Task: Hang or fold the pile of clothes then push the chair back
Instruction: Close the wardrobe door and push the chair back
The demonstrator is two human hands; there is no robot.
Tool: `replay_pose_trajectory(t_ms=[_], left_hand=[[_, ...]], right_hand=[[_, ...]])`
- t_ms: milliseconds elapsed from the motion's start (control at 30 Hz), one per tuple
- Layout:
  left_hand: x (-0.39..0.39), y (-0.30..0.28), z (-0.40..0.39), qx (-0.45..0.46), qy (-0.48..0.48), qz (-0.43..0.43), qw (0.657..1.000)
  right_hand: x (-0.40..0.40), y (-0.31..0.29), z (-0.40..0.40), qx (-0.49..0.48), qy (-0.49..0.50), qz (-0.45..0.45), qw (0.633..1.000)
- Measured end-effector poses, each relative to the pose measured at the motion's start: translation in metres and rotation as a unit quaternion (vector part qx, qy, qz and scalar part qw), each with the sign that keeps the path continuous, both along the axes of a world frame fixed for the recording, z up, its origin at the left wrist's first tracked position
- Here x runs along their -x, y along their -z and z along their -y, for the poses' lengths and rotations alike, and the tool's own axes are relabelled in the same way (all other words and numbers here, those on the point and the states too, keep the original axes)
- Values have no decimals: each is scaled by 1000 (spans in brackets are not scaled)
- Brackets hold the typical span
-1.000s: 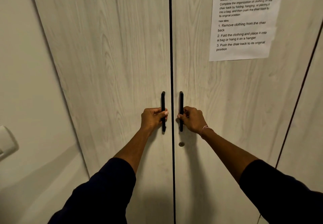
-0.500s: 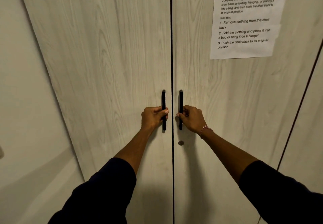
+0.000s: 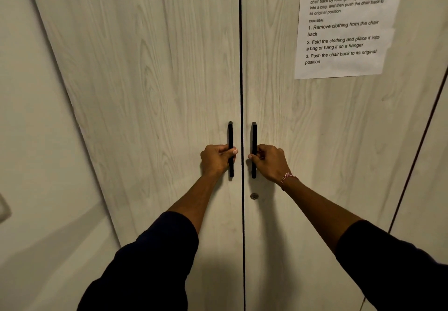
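Two pale wood-grain wardrobe doors fill the view, the left door (image 3: 157,80) and the right door (image 3: 315,128), closed with a thin dark gap between them. Each carries a vertical black bar handle. My left hand (image 3: 215,160) is wrapped around the left handle (image 3: 230,133). My right hand (image 3: 269,162), with a thin bracelet at the wrist, grips the right handle (image 3: 254,133). No clothes, hanger or chair are in view.
A printed instruction sheet (image 3: 344,24) is stuck on the right door at the upper right. A small round lock (image 3: 254,196) sits below the right handle. A plain wall (image 3: 31,153) runs along the left, and another door panel edge (image 3: 434,165) lies at the right.
The doors stay closed and both hands keep their grip on the handles. Only the view has shifted slightly.
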State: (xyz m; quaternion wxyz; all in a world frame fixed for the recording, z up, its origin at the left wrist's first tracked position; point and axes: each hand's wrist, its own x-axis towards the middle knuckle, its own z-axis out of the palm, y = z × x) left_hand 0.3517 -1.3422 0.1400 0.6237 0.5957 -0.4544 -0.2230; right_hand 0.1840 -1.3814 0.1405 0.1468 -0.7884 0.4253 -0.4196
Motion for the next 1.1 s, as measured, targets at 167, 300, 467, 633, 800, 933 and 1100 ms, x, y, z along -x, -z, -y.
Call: replay_pose_trajectory(t_ms=[167,300,467,633,800,933,1100], left_hand=[[-2,0,0,-17,-13,0,1000],[5,0,-9,-24,-45,55,997],[-5,15,-44,-61,-16,173,983],[-36,31,-89,-106,-33,355,928],[-68,40,-142,-165,-73,434,883],[-88,61,-188,-217,-111,440,864],[-94,80,-250,-261,-186,418,850]], right_hand=[[-1,-6,-18,-38,-4,-31,999],[-5,-9,-44,-54,55,-142,987],[-18,-3,-80,42,76,-200,976],[-52,5,-100,79,-62,-214,972],[-90,19,-123,89,-124,-288,945],[-119,34,-143,80,-194,-319,924],[-147,51,-171,102,-290,-332,892]])
